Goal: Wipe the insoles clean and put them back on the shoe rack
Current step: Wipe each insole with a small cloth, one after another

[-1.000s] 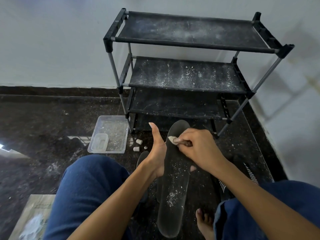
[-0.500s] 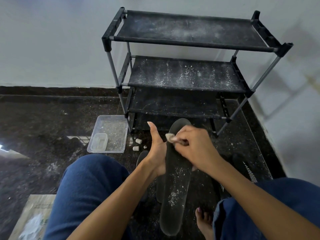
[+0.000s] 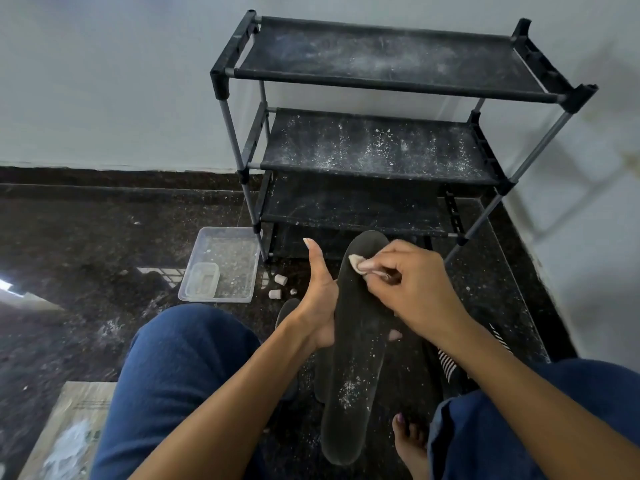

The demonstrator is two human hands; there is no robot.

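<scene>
The shoe rack (image 3: 381, 147) stands against the wall, its shelves dusted white. In front of it the left hand (image 3: 320, 306) grips the dark insole (image 3: 353, 341) at mid-length, thumb up, holding it above the floor over a second insole (image 3: 287, 310). The right hand (image 3: 412, 289) pinches a small pale cloth (image 3: 358, 262) against the toe end. Judging from the white specks lower down, strokes should run heelward, with the insole braced firmly

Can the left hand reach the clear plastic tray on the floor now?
Probably not yet: the left hand grips the insole. The clear plastic tray lies uncovered beside it, so nothing else blocks it.
</scene>
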